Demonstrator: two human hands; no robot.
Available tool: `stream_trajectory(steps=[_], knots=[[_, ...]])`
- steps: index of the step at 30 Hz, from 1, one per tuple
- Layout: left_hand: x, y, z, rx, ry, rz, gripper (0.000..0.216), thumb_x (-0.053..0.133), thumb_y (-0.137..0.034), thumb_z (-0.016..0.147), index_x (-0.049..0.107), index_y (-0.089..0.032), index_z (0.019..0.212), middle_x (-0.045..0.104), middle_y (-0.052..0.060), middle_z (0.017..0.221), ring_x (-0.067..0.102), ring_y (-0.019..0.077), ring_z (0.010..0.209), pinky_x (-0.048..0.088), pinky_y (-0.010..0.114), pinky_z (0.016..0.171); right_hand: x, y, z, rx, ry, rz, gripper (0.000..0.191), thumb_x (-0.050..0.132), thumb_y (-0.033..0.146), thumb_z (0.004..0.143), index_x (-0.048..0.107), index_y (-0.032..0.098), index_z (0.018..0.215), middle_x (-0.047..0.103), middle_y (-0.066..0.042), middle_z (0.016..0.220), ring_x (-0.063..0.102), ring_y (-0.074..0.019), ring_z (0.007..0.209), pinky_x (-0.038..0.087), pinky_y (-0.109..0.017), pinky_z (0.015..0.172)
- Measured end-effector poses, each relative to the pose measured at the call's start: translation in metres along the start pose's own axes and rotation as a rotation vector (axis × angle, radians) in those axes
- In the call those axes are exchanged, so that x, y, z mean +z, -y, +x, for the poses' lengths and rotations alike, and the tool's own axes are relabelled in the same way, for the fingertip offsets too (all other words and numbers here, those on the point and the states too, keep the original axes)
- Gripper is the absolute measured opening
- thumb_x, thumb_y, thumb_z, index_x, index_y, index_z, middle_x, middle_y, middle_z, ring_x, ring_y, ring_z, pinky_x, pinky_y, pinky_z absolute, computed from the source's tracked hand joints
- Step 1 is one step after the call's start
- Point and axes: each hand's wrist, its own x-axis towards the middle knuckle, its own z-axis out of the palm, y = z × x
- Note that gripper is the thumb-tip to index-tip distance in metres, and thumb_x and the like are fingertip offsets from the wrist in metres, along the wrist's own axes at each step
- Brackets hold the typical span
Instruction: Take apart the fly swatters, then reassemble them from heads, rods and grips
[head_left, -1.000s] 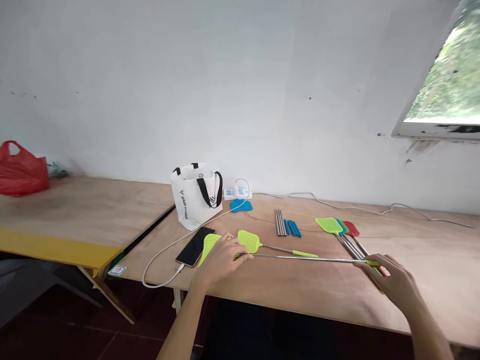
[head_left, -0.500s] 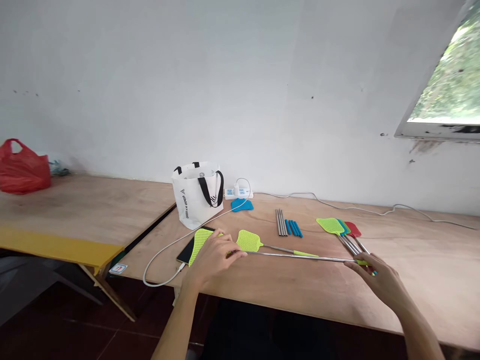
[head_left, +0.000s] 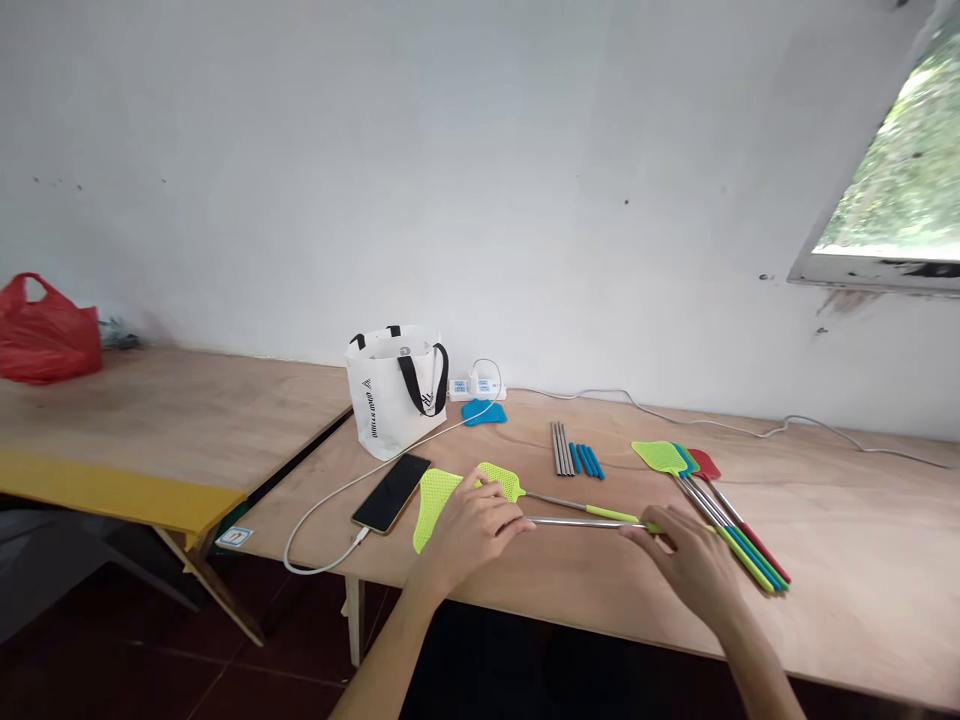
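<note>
Left hand [head_left: 474, 522]: forearm bare, rising from the near table edge, palm down, fingers curled, thumb toward the right. Right hand [head_left: 686, 560]: forearm bare, entering from the lower right, palm down, fingers pinched together, pointing left toward the other hand.

A single head-worn view looks forward and slightly down from the near edge of the surface [head_left: 570, 590], facing the white wall [head_left: 480, 180]. Both forearms enter from below, close to the lens.
</note>
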Motion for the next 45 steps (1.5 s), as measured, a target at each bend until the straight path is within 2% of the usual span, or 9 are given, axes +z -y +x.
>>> stream_trajectory(steps=[4,8,13,20,24,30,35,39,45], knots=[[0.014,-0.008,0.001,-0.007,0.009,0.010,0.037,0.056,-0.034,0.104,0.068,-0.020,0.071,0.071,-0.002,0.065,0.057,0.0144,0.065,0.038,0.036,0.082,0.024,0.042,0.001,-0.051,-0.049,0.032,0.050,0.040,0.061,0.103,0.052,0.024,0.072,0.059,-0.001,0.064,0.056,-0.0168,0.062,0.037,-0.026,0.058],[0.026,-0.015,-0.001,0.032,0.083,0.038,0.037,0.056,-0.033,0.104,0.066,-0.019,0.071,0.069,-0.001,0.066,0.058,0.0158,0.068,0.039,0.036,0.081,0.042,0.064,-0.007,-0.082,-0.049,0.038,0.044,0.041,0.053,0.105,0.052,0.024,0.074,0.062,-0.002,0.069,0.059,-0.0174,0.066,0.036,-0.027,0.060],[0.039,-0.012,-0.002,0.007,0.157,0.011,0.039,0.055,-0.038,0.104,0.066,-0.019,0.072,0.068,0.000,0.066,0.059,0.0166,0.068,0.040,0.035,0.081,0.049,0.075,-0.012,-0.066,-0.052,0.049,0.045,0.040,0.051,0.106,0.048,0.025,0.071,0.059,0.000,0.064,0.056,-0.0166,0.060,0.034,-0.027,0.056],[0.036,-0.002,-0.006,-0.070,0.234,-0.040,0.040,0.055,-0.042,0.103,0.067,-0.019,0.071,0.066,0.000,0.066,0.058,0.0165,0.070,0.041,0.034,0.081,0.052,0.092,-0.011,-0.153,0.017,0.070,0.041,0.036,0.049,0.108,0.061,0.025,0.087,0.059,-0.002,0.070,0.057,-0.0181,0.065,0.035,-0.027,0.055],[0.039,-0.001,-0.008,-0.045,0.242,-0.061,0.039,0.056,-0.042,0.103,0.069,-0.019,0.073,0.068,0.000,0.068,0.058,0.0158,0.068,0.040,0.035,0.085,0.062,0.092,-0.013,-0.193,-0.002,0.019,0.040,0.036,0.048,0.108,0.062,0.025,0.089,0.059,-0.001,0.070,0.056,-0.0182,0.063,0.031,-0.026,0.053],[0.025,0.016,-0.011,-0.026,0.156,-0.054,0.039,0.057,-0.044,0.102,0.072,-0.021,0.075,0.070,-0.001,0.068,0.055,0.0144,0.066,0.035,0.037,0.089,0.051,0.057,-0.008,-0.153,-0.032,-0.026,0.038,0.041,0.044,0.106,0.058,0.024,0.079,0.065,-0.004,0.077,0.061,-0.0211,0.076,0.038,-0.028,0.064],[0.002,0.044,-0.021,-0.096,0.139,0.015,0.038,0.059,-0.046,0.100,0.077,-0.022,0.076,0.065,-0.001,0.064,0.050,0.0147,0.065,0.033,0.036,0.082,0.021,-0.023,-0.006,-0.061,0.079,0.128,0.043,0.041,0.056,0.103,0.059,0.025,0.079,0.064,-0.003,0.074,0.061,-0.0206,0.071,0.045,-0.029,0.067],[0.008,0.056,-0.024,-0.172,0.187,0.031,0.035,0.064,-0.048,0.097,0.079,-0.024,0.076,0.061,0.000,0.065,0.048,0.0159,0.068,0.034,0.034,0.079,0.015,-0.078,-0.018,0.104,0.165,0.090,0.051,0.047,0.069,0.094,0.060,0.025,0.072,0.060,0.000,0.068,0.057,-0.0182,0.060,0.043,-0.028,0.057],[0.016,0.047,-0.018,-0.172,0.163,0.052,0.045,0.058,-0.054,0.098,0.077,-0.022,0.072,0.059,0.001,0.065,0.047,0.0169,0.069,0.034,0.033,0.074,0.008,-0.094,-0.026,0.184,0.169,0.121,0.053,0.049,0.075,0.090,0.063,0.026,0.076,0.061,-0.001,0.071,0.055,-0.0191,0.064,0.044,-0.031,0.063]])
